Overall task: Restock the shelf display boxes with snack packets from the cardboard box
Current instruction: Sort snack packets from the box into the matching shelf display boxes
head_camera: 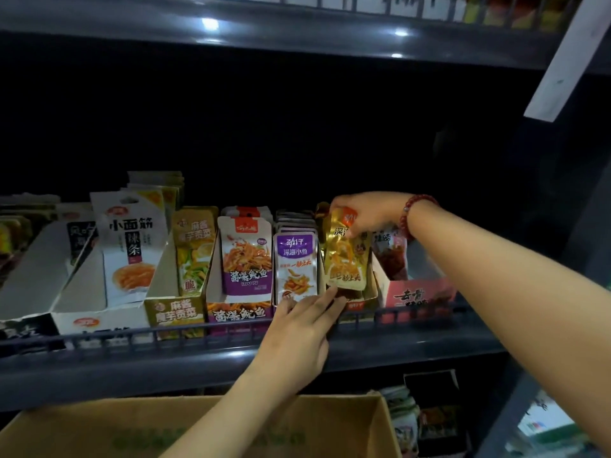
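Dim shelf [297,345], mid-frame. Gold packet [347,259] upright, long axis vertical, half into its display box [370,294] right of centre. Right hand [367,214] pinches its top edge from above; left hand [305,320], fingers straight, touches just below its bottom. One gold packet held. Six display boxes visible. One cardboard box [330,421], bottom of frame.

Place: I'm in a small shop, at a dark metal retail shelf [231,365].
Stock: printed snack packets [246,256] stand in rows inside open display boxes [239,314].
Fittings: a low rail [132,337] edges the shelf front.
Restocking: a cardboard box [330,431] sits below me.
More goods: packets fill the shelves above and beneath.
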### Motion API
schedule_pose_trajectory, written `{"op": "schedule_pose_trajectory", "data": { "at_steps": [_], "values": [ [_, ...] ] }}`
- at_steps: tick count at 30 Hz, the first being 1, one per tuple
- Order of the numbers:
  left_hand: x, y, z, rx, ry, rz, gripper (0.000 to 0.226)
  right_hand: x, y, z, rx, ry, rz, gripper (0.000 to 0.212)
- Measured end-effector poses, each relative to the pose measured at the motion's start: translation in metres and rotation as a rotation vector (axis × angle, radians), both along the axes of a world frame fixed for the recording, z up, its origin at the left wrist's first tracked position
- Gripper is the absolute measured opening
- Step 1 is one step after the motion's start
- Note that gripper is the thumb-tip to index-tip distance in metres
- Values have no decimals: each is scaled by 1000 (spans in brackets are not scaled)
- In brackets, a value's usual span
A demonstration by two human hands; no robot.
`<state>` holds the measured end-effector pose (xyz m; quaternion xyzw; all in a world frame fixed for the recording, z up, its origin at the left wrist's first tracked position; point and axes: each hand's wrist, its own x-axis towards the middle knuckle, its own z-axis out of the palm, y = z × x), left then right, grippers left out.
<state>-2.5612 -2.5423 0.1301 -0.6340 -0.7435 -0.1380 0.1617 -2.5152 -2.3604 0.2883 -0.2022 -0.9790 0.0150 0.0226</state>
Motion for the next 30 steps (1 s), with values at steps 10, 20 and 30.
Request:
{"op": "schedule_pose_trajectory", "data": {
  "at_steps": [10, 20, 30],
  "values": [
    [1, 7, -6, 83, 29, 48, 60, -23, -2, -34, 156, -186, -10, 72],
    [-4, 5, -9, 85, 121, 29, 65, -28, 5, -49, 81, -207, -86, 122],
    [-3, 5, -9, 68, 88, 25, 59, -24, 7, -56, 271, -148, -43, 105]
  ]
}}
